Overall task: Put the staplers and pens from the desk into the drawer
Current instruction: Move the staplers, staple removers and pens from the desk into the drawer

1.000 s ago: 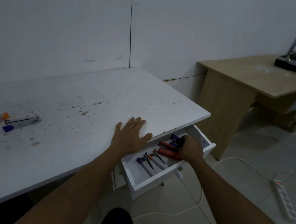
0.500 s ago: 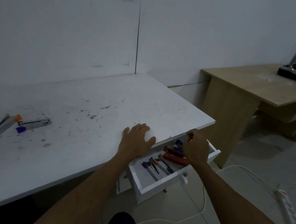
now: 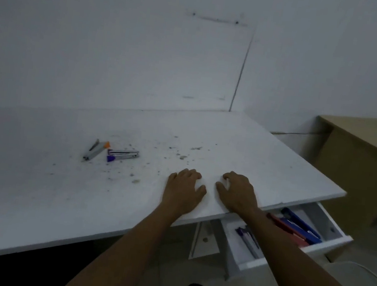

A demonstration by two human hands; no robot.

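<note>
Broadly, the white desk (image 3: pixel 57 185) is speckled with dark marks; its white drawer (image 3: pixel 327 242) stands pulled out at the near right, holding a red stapler (image 3: pixel 291 230), a blue stapler (image 3: pixel 301 223) and several pens (image 3: pixel 250 241); far left on the desk lie an orange-tipped stapler (image 3: pixel 96 150) and a purple-tipped stapler (image 3: pixel 122 155), just beside each other; both the left hand (image 3: pixel 185 190) and right hand (image 3: pixel 236 192) rest palm-down, fingers loosely curled, holding nothing.

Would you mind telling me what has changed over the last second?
The right hand let go of the red stapler in the drawer and came up onto the desk beside the left hand. The two small staplers stayed put.
</note>
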